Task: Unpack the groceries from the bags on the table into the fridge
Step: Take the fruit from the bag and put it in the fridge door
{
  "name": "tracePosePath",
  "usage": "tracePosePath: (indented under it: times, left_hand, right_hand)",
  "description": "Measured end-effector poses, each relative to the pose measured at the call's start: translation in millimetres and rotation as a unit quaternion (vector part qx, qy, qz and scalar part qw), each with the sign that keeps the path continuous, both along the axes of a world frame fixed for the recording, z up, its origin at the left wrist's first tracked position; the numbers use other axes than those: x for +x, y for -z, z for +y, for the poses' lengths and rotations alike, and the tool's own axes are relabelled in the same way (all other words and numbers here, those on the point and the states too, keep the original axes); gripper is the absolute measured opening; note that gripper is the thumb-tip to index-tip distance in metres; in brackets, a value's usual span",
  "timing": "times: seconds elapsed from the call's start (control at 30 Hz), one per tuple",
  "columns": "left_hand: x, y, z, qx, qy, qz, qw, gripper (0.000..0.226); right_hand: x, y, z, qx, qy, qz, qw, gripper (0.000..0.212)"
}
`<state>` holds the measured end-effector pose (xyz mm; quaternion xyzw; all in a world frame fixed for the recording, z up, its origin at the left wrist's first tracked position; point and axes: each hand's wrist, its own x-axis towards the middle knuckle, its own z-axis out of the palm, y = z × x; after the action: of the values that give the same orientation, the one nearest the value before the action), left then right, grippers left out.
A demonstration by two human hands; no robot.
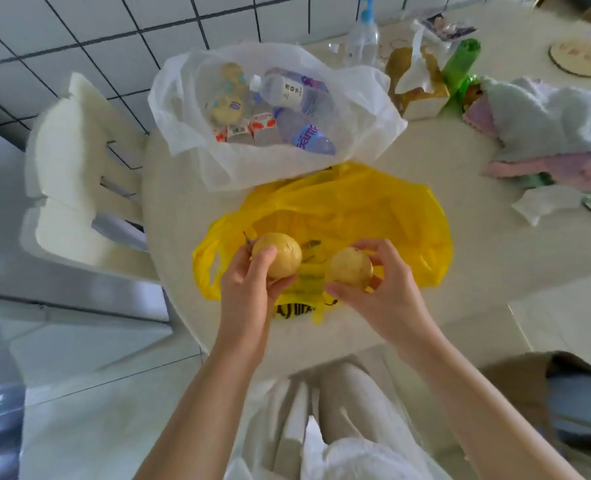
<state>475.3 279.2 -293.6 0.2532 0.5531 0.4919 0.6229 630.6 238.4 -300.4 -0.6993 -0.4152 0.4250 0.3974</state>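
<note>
Over the open yellow plastic bag (349, 209) on the table, each hand holds a round yellow fruit. My left hand (249, 292) grips the left yellow fruit (280, 252), which has a short stem. My right hand (387, 292) grips the right yellow fruit (351, 266) with fingers around it. Behind the yellow bag lies an open white plastic bag (363, 98) holding water bottles (304, 133), small cartons (249, 128) and round yellowish packs (225, 107).
A white chair (76, 174) stands left of the round table (176, 188). On the table's far side are a clear bottle with a blue cap (363, 32), a tissue box (418, 81), a green item (460, 60) and bundled cloths (546, 133). Tiled floor lies at left.
</note>
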Motion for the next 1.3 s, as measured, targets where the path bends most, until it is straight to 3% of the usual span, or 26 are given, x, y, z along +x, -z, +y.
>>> tracePosePath:
  times: [0.3,0.53,0.7,0.9,1.3]
  left_hand:
    - [-44.3,-13.4,-117.3,-0.091,0.039,0.016,0.995,0.018]
    - [-68.5,-12.1,-206.9,-0.091,-0.005,-0.014,0.996,0.016]
    - [-79.0,2.5,-293.7,-0.104,-0.069,-0.043,0.991,0.032]
    - [-96.0,7.6,-399.0,-0.116,-0.17,-0.044,0.978,0.021]
    - [-180.8,-1.0,-522.5,-0.105,-0.298,-0.037,0.948,0.022]
  right_hand:
    - [-29.9,-17.9,-128.5,-0.017,0.007,0.104,0.994,0.049]
    - [-49.0,-8.2,-206.1,-0.054,-0.078,0.052,0.994,0.051]
    - [-51.8,-10.7,-263.8,-0.061,-0.168,0.048,0.983,0.05]
    - [-64.3,-8.9,-326.9,-0.056,-0.233,0.003,0.971,0.051]
    - [-170.2,-7.4,-400.9,-0.046,-0.384,-0.044,0.921,0.059]
